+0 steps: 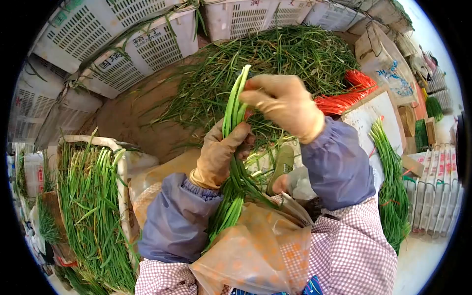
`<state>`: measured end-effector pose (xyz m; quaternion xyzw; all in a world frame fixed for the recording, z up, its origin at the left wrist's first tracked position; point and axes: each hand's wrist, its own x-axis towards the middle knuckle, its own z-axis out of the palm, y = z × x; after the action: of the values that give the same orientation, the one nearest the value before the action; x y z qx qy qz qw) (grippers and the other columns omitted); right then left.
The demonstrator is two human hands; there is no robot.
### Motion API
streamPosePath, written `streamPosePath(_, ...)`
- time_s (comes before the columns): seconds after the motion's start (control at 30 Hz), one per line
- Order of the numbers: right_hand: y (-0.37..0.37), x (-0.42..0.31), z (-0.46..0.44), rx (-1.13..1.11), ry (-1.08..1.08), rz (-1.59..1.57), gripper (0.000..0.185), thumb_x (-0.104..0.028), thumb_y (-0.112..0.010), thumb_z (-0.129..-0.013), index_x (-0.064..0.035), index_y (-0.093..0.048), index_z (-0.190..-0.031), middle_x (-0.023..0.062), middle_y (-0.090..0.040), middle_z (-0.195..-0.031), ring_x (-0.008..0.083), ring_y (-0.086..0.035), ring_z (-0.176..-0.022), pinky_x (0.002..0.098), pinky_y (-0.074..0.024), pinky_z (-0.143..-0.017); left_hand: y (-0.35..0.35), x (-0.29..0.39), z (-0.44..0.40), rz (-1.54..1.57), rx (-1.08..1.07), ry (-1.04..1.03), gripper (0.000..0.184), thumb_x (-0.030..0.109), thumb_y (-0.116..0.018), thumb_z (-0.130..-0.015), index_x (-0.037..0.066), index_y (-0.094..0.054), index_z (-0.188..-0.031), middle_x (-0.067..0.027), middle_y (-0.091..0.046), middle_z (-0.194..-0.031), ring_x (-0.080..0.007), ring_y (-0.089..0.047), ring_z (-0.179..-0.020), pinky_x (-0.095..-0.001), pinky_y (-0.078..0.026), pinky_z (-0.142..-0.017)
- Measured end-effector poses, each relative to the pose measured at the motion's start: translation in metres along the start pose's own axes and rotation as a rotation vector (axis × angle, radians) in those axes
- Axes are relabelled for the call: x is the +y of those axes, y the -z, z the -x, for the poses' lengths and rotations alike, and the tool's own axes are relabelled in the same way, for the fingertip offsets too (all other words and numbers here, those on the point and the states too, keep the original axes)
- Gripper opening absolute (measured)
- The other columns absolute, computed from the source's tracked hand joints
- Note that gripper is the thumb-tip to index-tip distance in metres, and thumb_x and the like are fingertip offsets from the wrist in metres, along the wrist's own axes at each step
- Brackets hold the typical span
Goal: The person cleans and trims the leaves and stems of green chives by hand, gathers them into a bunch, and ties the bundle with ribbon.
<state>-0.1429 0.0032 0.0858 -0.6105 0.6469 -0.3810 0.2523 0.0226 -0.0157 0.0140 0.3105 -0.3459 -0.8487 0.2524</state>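
My left hand (221, 152), in a tan rubber glove, is closed around a small bunch of garlic chives (234, 105). Their pale stem ends point up and the green leaves hang below the fist. At the upper right side of that bunch is my gloved right hand (280, 101), its thumb and fingers pinched against the stems. More garlic chives (231, 211) lie over my lap on a clear plastic apron (241, 255) with an orange pattern.
A white-rimmed crate (120, 184) of garlic chives stands at left. Loose leaves (275, 59) are heaped on the floor ahead, beside red ties (349, 93). A tied bundle (393, 191) lies at right. White plastic crates (147, 46) line the back.
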Motion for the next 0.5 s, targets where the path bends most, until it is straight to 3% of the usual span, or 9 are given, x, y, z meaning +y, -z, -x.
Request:
streamPosePath(0.03,-0.011,0.01,-0.004,-0.019,0.027,0.012,0.015,-0.013,-0.062,-0.084,-0.0006,-0.065,-0.092,0.0014,-0.059,-0.067,0.0055,-0.05,-0.056,0.0207,-0.0407,-0.05,-0.001,0.001,-0.001,-0.004,-0.003,0.004,0.028,0.027,-0.06,-0.088,0.011,-0.055,-0.11,-0.0032,-0.057,-0.078,-0.0094,-0.047,-0.052,-0.0232,-0.039,-0.047)
streamPosePath(0.13,-0.01,-0.004,-0.007,0.016,0.172,-0.246,0.013,-0.015,-0.061,-0.085,-0.0021,-0.064,-0.083,0.0017,-0.056,-0.062,0.0062,-0.047,-0.05,0.0194,-0.0357,-0.044,0.005,0.001,0.0,0.122,-0.002,0.029,0.031,0.03,-0.06,-0.087,0.012,-0.054,-0.112,-0.0038,-0.059,-0.079,-0.0103,-0.048,-0.052,-0.0241,-0.041,-0.048)
streamPosePath(0.17,0.021,-0.013,0.005,-0.005,-0.137,-0.721,0.016,-0.018,-0.057,-0.088,-0.0042,-0.06,-0.081,0.0003,-0.051,-0.056,0.0077,-0.044,-0.042,0.0203,-0.0332,-0.038,0.01,0.002,0.004,0.122,0.016,0.034,0.031,0.03,-0.06,-0.087,0.012,-0.054,-0.112,-0.0038,-0.059,-0.079,-0.0103,-0.048,-0.052,-0.0241,-0.041,-0.048)
streamPosePath(0.23,0.028,0.004,0.004,0.16,0.189,-0.809,0.025,-0.023,-0.046,-0.092,-0.0013,-0.056,-0.085,-0.0015,-0.045,-0.043,0.0085,-0.04,-0.033,0.021,-0.03,-0.033,0.016,0.01,-0.002,0.23,-0.081,0.042,0.039,0.034,-0.056,-0.089,0.013,-0.049,-0.121,-0.0067,-0.06,-0.083,-0.0124,-0.05,-0.054,-0.028,-0.044,-0.052)
streamPosePath(0.27,0.072,0.038,-0.001,-0.28,0.347,-1.614,0.022,-0.018,-0.043,-0.093,-0.0007,-0.056,-0.085,-0.0028,-0.047,-0.047,0.0075,-0.044,-0.037,0.0201,-0.037,-0.039,0.021,0.008,-0.007,0.359,-0.144,0.063,0.045,0.035,-0.052,-0.09,0.012,-0.043,-0.127,-0.0099,-0.06,-0.088,-0.0155,-0.054,-0.059,-0.0331,-0.047,-0.059)
streamPosePath(0.37,0.071,0.091,-0.005,0.003,-0.055,-0.371,0.025,-0.011,-0.055,-0.087,0.0015,-0.054,-0.109,0.0048,-0.062,-0.086,0.0145,-0.06,-0.08,0.0273,-0.048,-0.082,0.012,0.016,-0.003,0.433,-0.142,0.105,0.045,0.034,-0.051,-0.09,0.01,-0.043,-0.127,-0.0119,-0.06,-0.092,-0.0194,-0.058,-0.066,-0.038,-0.05,-0.065)
streamPosePath(0.43,0.057,0.152,0.003,-0.111,-0.179,0.037,0.05,-0.013,-0.063,-0.082,-0.0065,-0.045,-0.128,0.0125,-0.054,-0.118,0.0213,-0.054,-0.106,0.0335,-0.0443,-0.092,0.014,0.018,-0.004,0.466,-0.225,0.107,0.044,0.032,-0.051,-0.09,0.008,-0.043,-0.126,-0.0132,-0.061,-0.093,-0.0236,-0.061,-0.07,-0.0412,-0.051,-0.069)
streamPosePath(0.47,0.031,0.132,0.009,-0.115,-0.074,0.218,0.056,-0.015,-0.063,-0.083,-0.0052,-0.039,-0.133,0.0141,-0.049,-0.126,0.0231,-0.046,-0.117,0.0351,-0.0397,-0.097,0.01,0.021,-0.003,0.434,-0.2,0.152,0.044,0.031,-0.051,-0.09,0.007,-0.043,-0.126,-0.0138,-0.061,-0.093,-0.0259,-0.061,-0.071,-0.043,-0.051,-0.069)
streamPosePath(0.5,0.024,0.107,0.005,-0.207,-0.247,-0.399,0.056,-0.018,-0.063,-0.085,-0.0033,-0.039,-0.133,0.0153,-0.048,-0.126,0.0238,-0.046,-0.116,0.0348,-0.0373,-0.099,0.009,0.02,0.0,0.407,-0.161,0.197,0.044,0.031,-0.051,-0.09,0.006,-0.044,-0.126,-0.0145,-0.061,-0.092,-0.0281,-0.062,-0.071,-0.0447,-0.052,-0.07)
